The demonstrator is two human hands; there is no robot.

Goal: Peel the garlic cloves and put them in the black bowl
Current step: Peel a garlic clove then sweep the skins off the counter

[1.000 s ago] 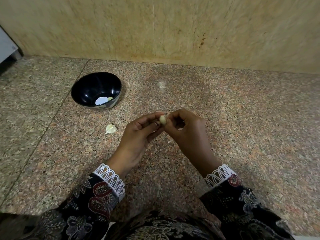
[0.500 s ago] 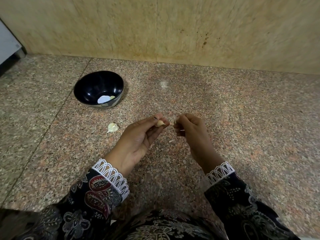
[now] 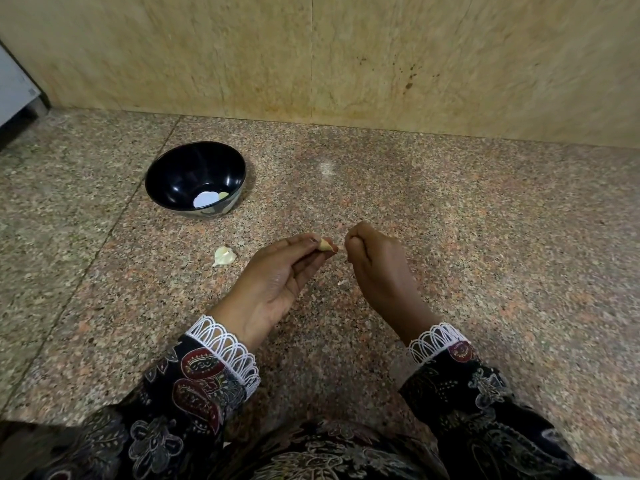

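Observation:
My left hand (image 3: 277,275) pinches a small pale garlic clove (image 3: 326,244) between thumb and fingertips, above the granite floor. My right hand (image 3: 375,268) hovers just to the right of it, fingers curled shut, a small gap between the two hands. Whether it pinches a scrap of skin I cannot tell. The black bowl (image 3: 166,176) stands at the far left, with a pale clove (image 3: 223,195) and a bright glare spot at its bottom. Another whitish garlic piece (image 3: 224,255) lies on the floor between the bowl and my left hand.
The speckled granite floor (image 3: 485,254) meets a beige stone wall (image 3: 381,57) at the back. A grey-white object (image 3: 14,88) stands at the far left edge. A few tiny skin flakes (image 3: 341,282) lie beneath my hands. My patterned dark clothing fills the bottom.
My hands, joined on the clove a second ago, have come apart. The right hand drew away to the right while the left kept the clove.

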